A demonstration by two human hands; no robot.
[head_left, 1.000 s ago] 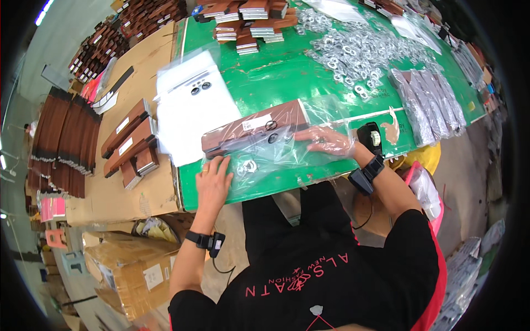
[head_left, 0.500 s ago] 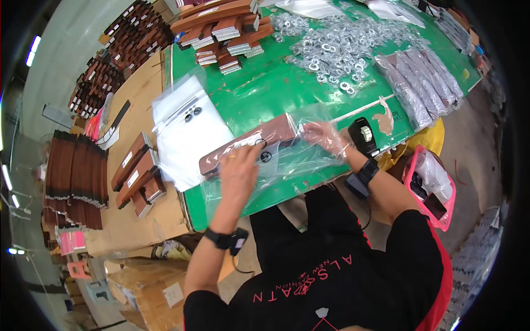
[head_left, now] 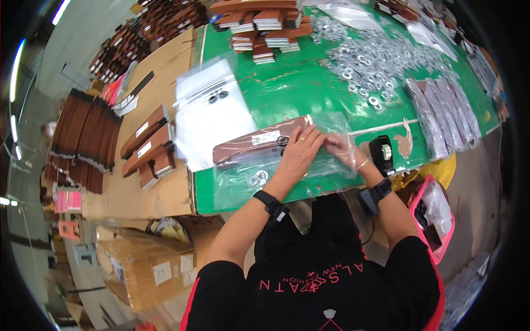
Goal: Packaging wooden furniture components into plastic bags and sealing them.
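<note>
A clear plastic bag (head_left: pixel 234 190) lies on the green table with a long reddish-brown slat-like piece (head_left: pixel 245 144) inside it. The piece carries a white label (head_left: pixel 266 138). Shiny metal rings (head_left: pixel 258 178) show through the bag's near side. My left hand (head_left: pixel 301 153) lies over the right end of the piece, fingers stretched out on the film. Beside it, my right hand (head_left: pixel 342 150) has its fingers closed on the bag's right end. The fingertips of the two hands nearly meet.
Flat clear bags (head_left: pixel 212 118) are stacked to the left. Brown pieces (head_left: pixel 148 146) lie on cardboard beyond them. Loose metal washers (head_left: pixel 367 63) heap at the back. Wrapped pieces (head_left: pixel 444 116) and a black tape dispenser (head_left: pixel 382 154) are on the right, above a pink basket (head_left: pixel 433 220).
My left hand has slid right along the bag, from the middle of the brown piece to its right end. My right hand stays at the bag's right end. The view has shifted.
</note>
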